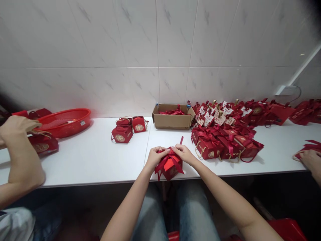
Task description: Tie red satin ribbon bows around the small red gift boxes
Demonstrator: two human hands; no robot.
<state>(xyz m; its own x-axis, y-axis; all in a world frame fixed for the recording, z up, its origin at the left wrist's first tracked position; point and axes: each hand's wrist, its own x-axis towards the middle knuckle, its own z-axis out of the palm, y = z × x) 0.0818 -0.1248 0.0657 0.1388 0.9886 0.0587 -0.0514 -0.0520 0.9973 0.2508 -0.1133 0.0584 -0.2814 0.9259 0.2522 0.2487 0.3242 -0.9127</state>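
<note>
A small red gift box (170, 171) with a dark red ribbon bow (168, 160) stands near the front edge of the white table. My left hand (157, 156) pinches the ribbon on the left side of the bow. On the bow's right side, my right hand (184, 154) has its fingers closed on the ribbon. A ribbon end (182, 140) sticks up behind my right hand. The bow's loops and tails hang over the top and front of the box.
Behind stands a cardboard box (173, 122) of ribbons. Ribboned red boxes (209, 147) crowd the right, with several tagged ones behind. Red boxes (122, 134) and a red basket (65, 124) are left. Other people's hands (18, 129) work at both sides.
</note>
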